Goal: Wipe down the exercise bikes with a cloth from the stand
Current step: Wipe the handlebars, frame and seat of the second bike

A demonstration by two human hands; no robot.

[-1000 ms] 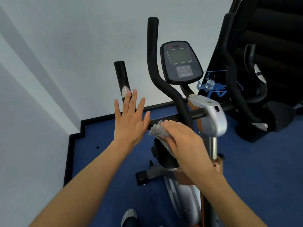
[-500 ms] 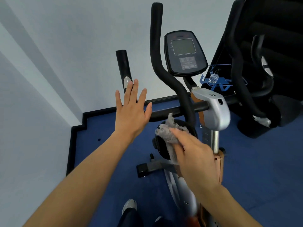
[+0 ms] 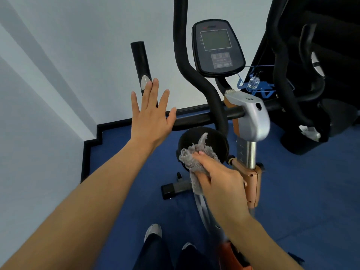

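at the left of centre the left hand (image 3: 151,114) is raised flat with its fingers spread apart, holding nothing, just in front of the short black grip (image 3: 140,61) and the cross bar (image 3: 206,116); whether the thumb touches the bar cannot be told. to its right and lower, the right hand (image 3: 218,182) is clamped on the cloth (image 3: 194,158), pressing it against the round black housing (image 3: 196,140) under the bar. the bar runs left to right just above the cloth, so the right hand is the nearer one for wiping it, probably by an upward move. further right, up the frame, stand the console (image 3: 217,47) and the silver clamp (image 3: 251,115) of the bike (image 3: 251,184).
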